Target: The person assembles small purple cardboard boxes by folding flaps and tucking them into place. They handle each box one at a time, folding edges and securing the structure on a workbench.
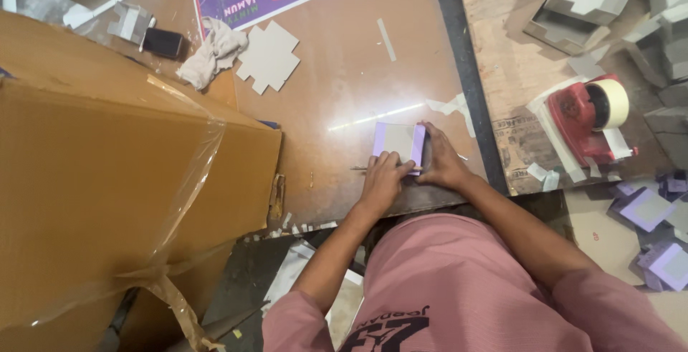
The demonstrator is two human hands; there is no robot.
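both hands flat-pressing small grey box (398,141) with purple strips on tabletop (344,87): left hand (384,178) fingers pressed together on near edge, right hand (441,160) spread along right side. keep pressure even, edges square.

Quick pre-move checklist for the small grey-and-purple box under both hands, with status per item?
1. Small grey cardboard box with purple edges flat on the brown tabletop: ok.
2. Left hand pressing the box's near edge: ok.
3. Right hand against the box's right side: ok.
4. Red tape dispenser nearby, to the right: ok.
5. Purple covering smooth, no wrinkles: cannot tell.
6. Grey cross-shaped cardboard blank lying apart from the box: ok.
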